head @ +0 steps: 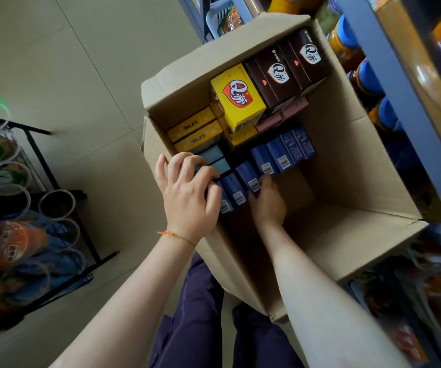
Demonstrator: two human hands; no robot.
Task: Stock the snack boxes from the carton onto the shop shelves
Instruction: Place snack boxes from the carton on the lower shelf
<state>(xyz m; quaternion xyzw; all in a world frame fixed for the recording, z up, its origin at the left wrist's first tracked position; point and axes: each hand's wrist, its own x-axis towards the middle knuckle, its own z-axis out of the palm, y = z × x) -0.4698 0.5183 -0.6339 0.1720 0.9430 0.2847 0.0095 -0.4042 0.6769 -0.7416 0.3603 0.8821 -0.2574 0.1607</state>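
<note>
1. An open cardboard carton (346,160) is sitting on the floor (54,62), right up against the shop shelves (389,83) on the right, and both arms are reaching down into it.
2. The left hand (187,192) is hovering over the near-left corner, fingers (200,171) curling down onto the blue snack boxes (267,166) and the pale teal boxes (211,160) beside them; whether they are actually gripping one, I cannot tell.
3. The right hand (268,200) is lying deeper inside, palm down, its fingertips touching the barcoded end of a blue box in the row; its grip is hidden from here too.
4. The blue boxes are standing on end in a diagonal row across the carton's middle.
5. Beyond them a yellow box (238,99) is sitting on top of the pile, with dark brown boxes (288,65) lining the far wall and flat yellow packs (192,128) along the left wall.
6. Blue-lidded jars (368,75) are lining the shelves.
7. A black wire rack (41,160) of packaged goods is standing off to the left.
</note>
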